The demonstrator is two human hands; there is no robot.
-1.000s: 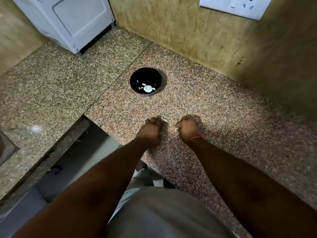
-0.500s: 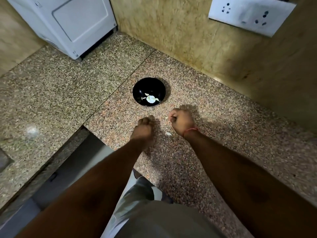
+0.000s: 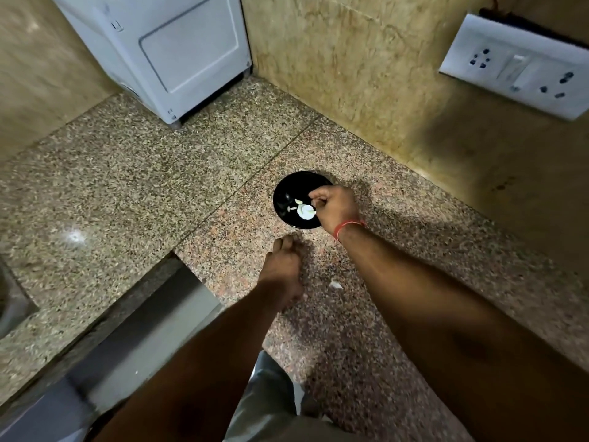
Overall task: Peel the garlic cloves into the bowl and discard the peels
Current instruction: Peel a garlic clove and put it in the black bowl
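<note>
the right hand (image 3: 334, 207) hangs over the near-right rim of the black bowl (image 3: 288, 194), its fingers curled and bunched together above the pale peeled garlic pieces (image 3: 304, 210) lying inside; whether that grip holds a clove cannot be told, as the fingertips hide it. a red thread (image 3: 347, 227) circles the right wrist. the left hand (image 3: 282, 266) rests on the speckled granite desk (image 3: 127, 193) just in front of the bowl, fingers curled loosely under, and its grip cannot be told either. a small pale peel scrap (image 3: 334, 284) lies on the desk between the two forearms. a white appliance (image 3: 165, 49) stands in the far corner, and a switch plate (image 3: 516, 67) is on the right wall.
</note>
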